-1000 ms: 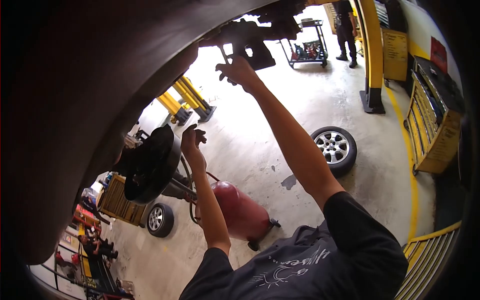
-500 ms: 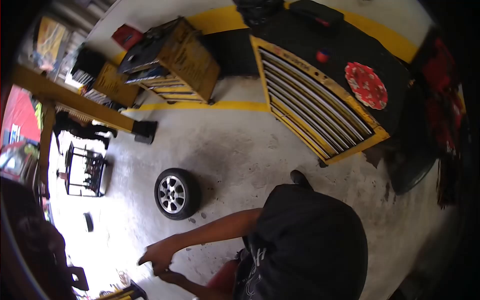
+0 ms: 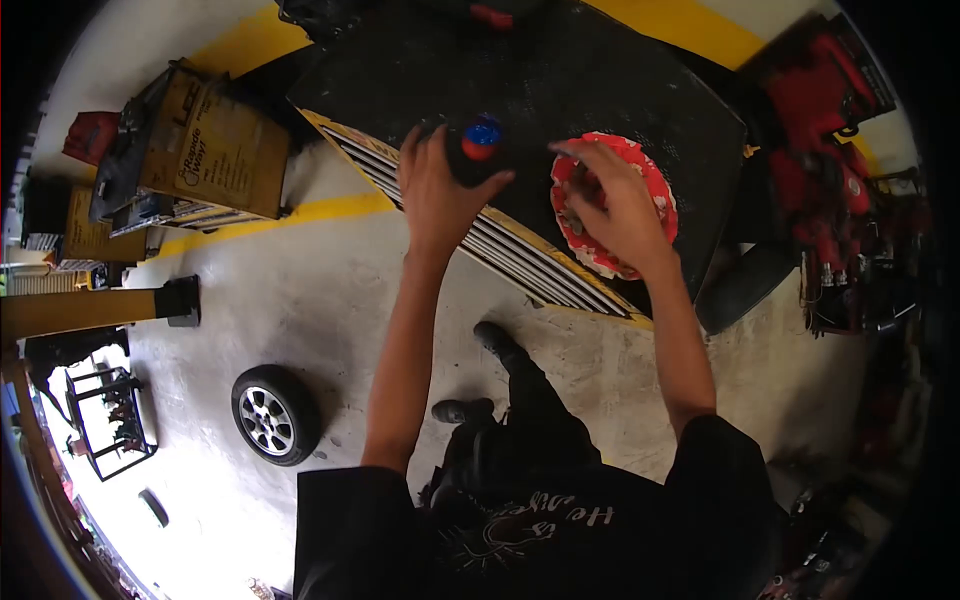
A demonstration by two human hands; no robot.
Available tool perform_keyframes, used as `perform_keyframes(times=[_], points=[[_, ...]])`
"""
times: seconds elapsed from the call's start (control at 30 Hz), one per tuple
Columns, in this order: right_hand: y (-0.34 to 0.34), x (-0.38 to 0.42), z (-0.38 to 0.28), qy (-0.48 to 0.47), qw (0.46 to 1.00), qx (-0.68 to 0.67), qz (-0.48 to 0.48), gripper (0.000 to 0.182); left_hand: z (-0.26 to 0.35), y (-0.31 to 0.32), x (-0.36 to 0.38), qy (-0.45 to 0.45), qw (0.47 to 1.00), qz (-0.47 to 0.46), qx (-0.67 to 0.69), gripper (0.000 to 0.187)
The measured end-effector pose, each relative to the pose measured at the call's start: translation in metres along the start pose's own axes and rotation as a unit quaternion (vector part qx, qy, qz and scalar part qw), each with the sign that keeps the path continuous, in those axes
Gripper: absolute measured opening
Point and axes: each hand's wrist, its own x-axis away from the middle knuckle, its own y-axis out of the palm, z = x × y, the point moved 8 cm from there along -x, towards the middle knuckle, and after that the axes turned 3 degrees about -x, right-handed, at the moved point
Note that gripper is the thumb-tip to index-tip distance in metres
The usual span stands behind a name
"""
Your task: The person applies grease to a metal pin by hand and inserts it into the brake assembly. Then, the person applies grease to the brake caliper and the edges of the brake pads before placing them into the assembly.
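Observation:
My left hand [image 3: 437,200] is over the front edge of the black-topped tool cabinet [image 3: 390,75], fingers and thumb spread around nothing. Just beyond its fingers, a small round red object with a blue top [image 3: 482,137] stands on the cabinet. My right hand [image 3: 628,205] reaches over a round red dish with whitish patches [image 3: 655,185]. Its fingers curve, with the thumb apart from them, and no held thing shows. Whether its fingertips touch the dish, or what lies in it, I cannot make out.
A wheel with a tyre [image 3: 268,415] lies on the floor to the left. Beyond it are a black metal frame cart [image 3: 110,420] and a yellow post [image 3: 90,312]. Another yellow tool cabinet [image 3: 215,150] stands at the left back; red equipment [image 3: 835,170] is at the right.
My view has turned toward the cabinet, which is now closer. Both hands, earlier together at the lower left, have separated and moved up over the cabinet top.

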Motion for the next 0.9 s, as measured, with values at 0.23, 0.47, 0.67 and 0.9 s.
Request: perform_keyframes(times=[0.23, 0.47, 0.67, 0.9], points=[[0.006, -0.046, 0.021, -0.118, 0.987, 0.058, -0.092, 0.046, 0.006, 0.026, -0.026, 0.116, 0.986, -0.013, 0.119, 0.05], [0.007, -0.049, -0.018, -0.188, 0.957, 0.085, -0.204, 0.048, 0.035, -0.016, -0.028, 0.184, 0.948, -0.188, 0.179, 0.056], [0.003, -0.039, -0.033, -0.292, 0.929, 0.169, -0.153, 0.05, 0.045, -0.04, -0.025, 0.213, 0.953, -0.158, 0.145, 0.055], [-0.011, -0.019, -0.04, -0.208, 0.957, 0.108, -0.17, 0.055, 0.07, -0.062, -0.029, 0.274, 0.953, -0.087, 0.094, 0.051]])
